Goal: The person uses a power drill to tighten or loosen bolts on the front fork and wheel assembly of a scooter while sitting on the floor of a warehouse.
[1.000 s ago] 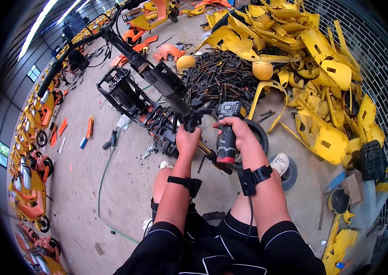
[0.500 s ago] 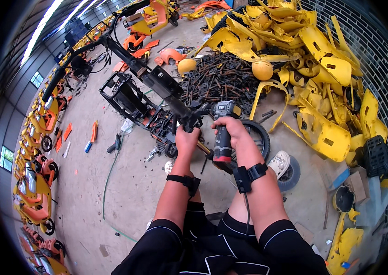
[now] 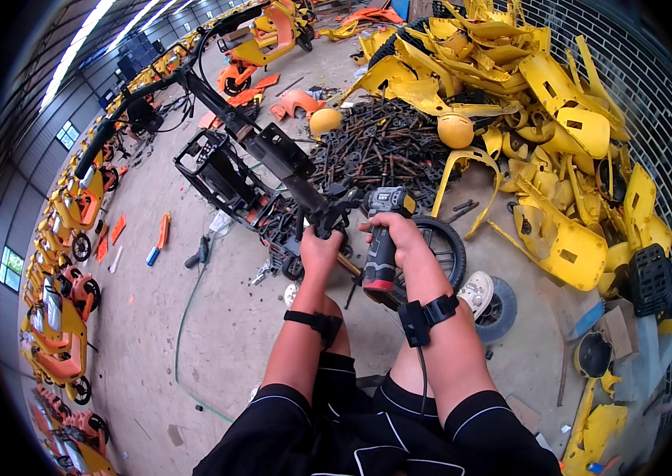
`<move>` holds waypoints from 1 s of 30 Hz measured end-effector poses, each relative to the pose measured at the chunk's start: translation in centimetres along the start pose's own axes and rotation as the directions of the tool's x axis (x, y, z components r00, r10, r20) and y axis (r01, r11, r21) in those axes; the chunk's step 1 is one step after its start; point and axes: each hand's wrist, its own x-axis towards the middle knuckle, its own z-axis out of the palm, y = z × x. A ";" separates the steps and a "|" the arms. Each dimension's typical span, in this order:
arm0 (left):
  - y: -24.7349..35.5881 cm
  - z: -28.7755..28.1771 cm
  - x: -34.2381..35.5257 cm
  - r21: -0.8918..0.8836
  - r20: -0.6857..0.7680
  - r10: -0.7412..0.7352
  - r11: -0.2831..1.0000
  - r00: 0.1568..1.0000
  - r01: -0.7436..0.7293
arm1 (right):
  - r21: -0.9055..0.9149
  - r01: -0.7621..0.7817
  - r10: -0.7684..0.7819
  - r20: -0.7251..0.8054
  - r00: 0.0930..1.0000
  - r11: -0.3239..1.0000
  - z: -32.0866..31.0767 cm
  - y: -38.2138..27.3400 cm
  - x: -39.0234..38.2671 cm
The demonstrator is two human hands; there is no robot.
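Observation:
In front of me lies a stripped black scooter frame, its handlebar reaching up to the far left. My left hand is closed around the lower end of its steering column, by the front fork; the fingertips are partly hidden. My right hand grips a grey and black cordless impact driver with a red-edged battery. The tool's head is up beside the fork, pointing away from me; its tip is hidden. A black wheel stands just right of the driver.
Behind the frame lies a heap of dark metal rods. Yellow body panels are piled along the brick wall. A loose tyre lies by my right shoe. A green hose and a power tool are on the floor. Scooters line the left side.
The impact driver and my right hand have shifted slightly left and down, the battery end a little lower. My left hand keeps its hold on the column.

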 end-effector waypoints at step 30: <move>0.0 -1.6 -0.6 0.058 0.040 0.017 0.998 0.999 -0.020 | -0.003 0.007 -0.007 0.055 0.998 1.000 -0.6 0.8 0.2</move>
